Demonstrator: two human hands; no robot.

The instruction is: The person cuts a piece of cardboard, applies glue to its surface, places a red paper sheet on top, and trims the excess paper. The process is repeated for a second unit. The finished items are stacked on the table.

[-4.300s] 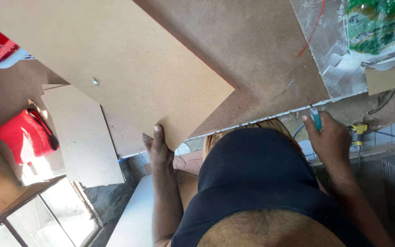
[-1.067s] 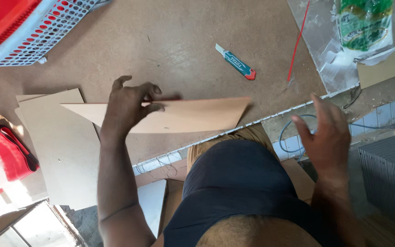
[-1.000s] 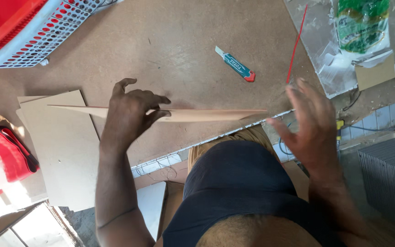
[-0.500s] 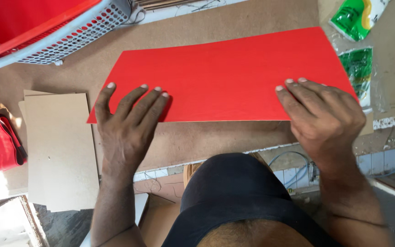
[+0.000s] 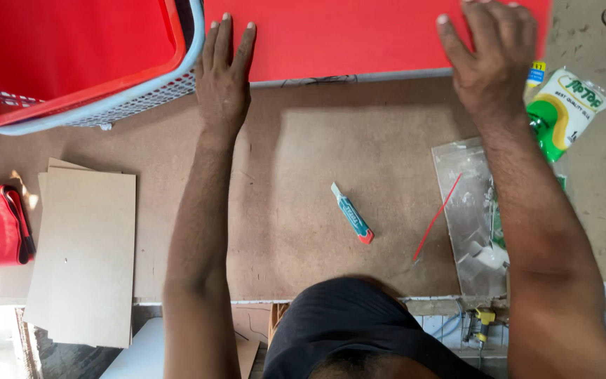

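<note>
Red board (image 5: 359,35) flat at far edge of counter (image 5: 317,161), long axis left-right, under left hand (image 5: 224,70) and right hand (image 5: 489,56), both open, palms pressing, basket (image 5: 92,105) just left.

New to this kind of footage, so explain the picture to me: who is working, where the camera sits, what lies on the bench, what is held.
There is no machine: a person works with bare hands, filmed by a camera on their head looking down. The left hand and right hand press flat on a red sheet at the far side of the brown worktop. Nothing is gripped. Nearer lie a teal utility knife, a clear plastic bag and brown boards; a red-lined basket sits far left.
</note>
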